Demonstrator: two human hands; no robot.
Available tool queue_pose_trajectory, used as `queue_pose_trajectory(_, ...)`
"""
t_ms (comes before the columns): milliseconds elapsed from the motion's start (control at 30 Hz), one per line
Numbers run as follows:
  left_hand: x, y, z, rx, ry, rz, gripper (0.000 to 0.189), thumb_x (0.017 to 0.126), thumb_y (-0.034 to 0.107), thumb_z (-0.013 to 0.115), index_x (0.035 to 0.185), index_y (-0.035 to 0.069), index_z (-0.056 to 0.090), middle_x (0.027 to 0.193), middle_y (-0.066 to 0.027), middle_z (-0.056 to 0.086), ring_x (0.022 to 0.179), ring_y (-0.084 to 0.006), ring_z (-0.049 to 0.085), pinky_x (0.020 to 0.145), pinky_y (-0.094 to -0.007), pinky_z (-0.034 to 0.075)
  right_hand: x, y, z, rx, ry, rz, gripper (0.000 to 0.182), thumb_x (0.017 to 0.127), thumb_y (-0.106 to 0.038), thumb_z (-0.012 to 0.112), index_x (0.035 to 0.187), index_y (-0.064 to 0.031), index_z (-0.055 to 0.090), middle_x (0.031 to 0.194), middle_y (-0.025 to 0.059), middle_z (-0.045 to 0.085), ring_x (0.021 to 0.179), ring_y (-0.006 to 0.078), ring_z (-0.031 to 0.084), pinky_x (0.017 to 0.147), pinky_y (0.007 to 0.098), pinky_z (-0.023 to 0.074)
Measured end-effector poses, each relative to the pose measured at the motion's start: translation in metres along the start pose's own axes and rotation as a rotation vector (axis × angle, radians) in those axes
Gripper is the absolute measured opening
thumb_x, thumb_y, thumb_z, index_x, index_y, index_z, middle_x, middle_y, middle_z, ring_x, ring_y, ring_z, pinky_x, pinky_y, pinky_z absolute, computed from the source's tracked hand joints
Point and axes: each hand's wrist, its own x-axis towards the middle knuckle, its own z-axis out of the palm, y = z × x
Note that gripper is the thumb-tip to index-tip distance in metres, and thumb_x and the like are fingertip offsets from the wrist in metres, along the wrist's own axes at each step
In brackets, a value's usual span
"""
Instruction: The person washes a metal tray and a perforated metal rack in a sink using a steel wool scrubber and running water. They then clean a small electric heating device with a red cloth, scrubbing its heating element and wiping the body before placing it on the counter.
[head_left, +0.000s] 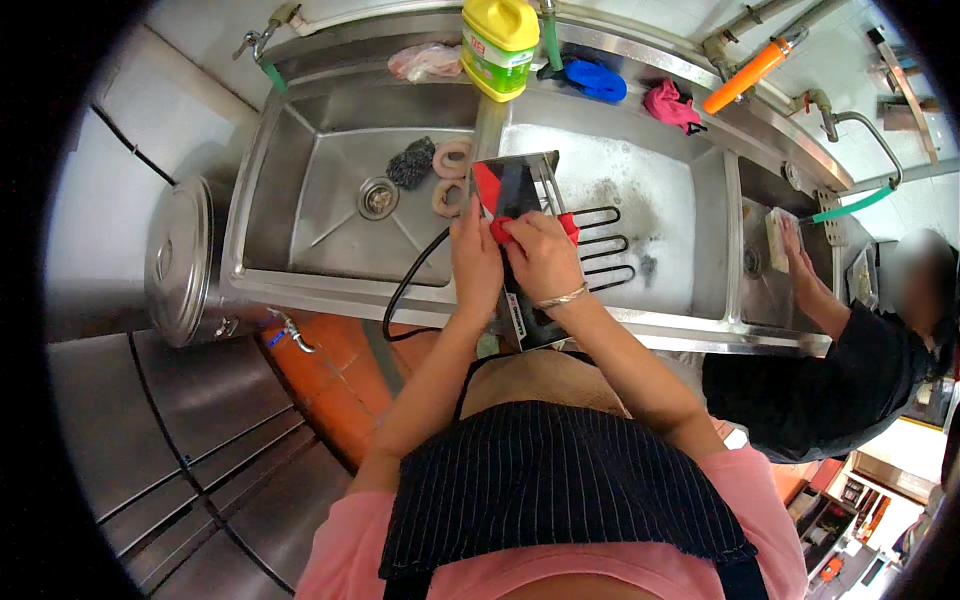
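An electric heating unit, probably a fryer head, lies across the divider between two sink basins. Its dark control box (517, 176) has a red patch and a label with writing. Black looped heating elements (609, 244) reach over the foamy basin, and a black power cord (397, 296) loops off the left side. My left hand (477, 259) grips the box's left edge. Pressed on the box's face, my right hand (546, 251) holds a red cloth (568, 225), bunched under the fingers. The hands hide the middle of the box.
The left basin (300, 225) holds a dark scouring pad (411, 161) and two pale rings (453, 157). A yellow jug (501, 49), blue cloth (595, 79) and pink cloth (670, 105) sit along the back ledge. At right, another person (825, 375) handles a pale block (778, 236) over a sink.
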Motion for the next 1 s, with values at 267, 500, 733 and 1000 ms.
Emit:
queue_pose_trajectory(267,0.027,0.023,-0.007,0.284,0.054,0.346,0.038,0.082,0.011,0.047,0.12,0.006,0.045,0.116,-0.0171,0.044,0.11,-0.0329,0.042,0.093,-0.0411,0.032,-0.028,0.009,-0.034,0.129,-0.194,0.092,0.019,0.069,-0.002,0.058,0.088,-0.0038,0.06,0.084,0.0128,0.056,0.082,0.0312,0.055,0.072,0.038,0.046)
queue_pose_trajectory(500,0.092,0.04,0.019,0.744,-0.442,0.536,0.04,0.078,0.008,0.049,0.118,0.014,0.049,0.112,-0.0153,0.052,0.103,-0.0321,0.05,0.08,-0.042,0.043,-0.034,0.014,-0.038,0.08,-0.359,-0.032,0.017,0.068,-0.006,0.058,0.085,-0.0053,0.061,0.078,0.0123,0.056,0.078,0.031,0.055,0.069,0.0391,0.0459)
queue_pose_trajectory(733,0.106,0.032,0.033,0.758,-0.522,0.447,0.014,0.081,0.012,0.047,0.093,0.008,0.052,0.083,-0.0174,0.061,0.079,-0.0353,0.059,0.066,-0.0458,0.045,-0.025,0.027,-0.03,-0.185,-0.222,0.048,0.011,0.069,-0.007,0.055,0.08,-0.0061,0.057,0.075,0.0111,0.055,0.075,0.0301,0.056,0.066,0.04,0.0458)
queue_pose_trajectory(1000,0.134,0.008,0.012,0.795,-0.469,0.474,0.015,0.079,0.01,0.047,0.093,0.008,0.054,0.081,-0.0169,0.062,0.079,-0.0351,0.06,0.066,-0.0469,0.046,-0.033,0.039,-0.052,-0.047,-0.463,-0.147,0.014,0.07,-0.01,0.056,0.083,-0.0109,0.061,0.075,0.0086,0.056,0.078,0.0281,0.057,0.066,0.0384,0.0454)
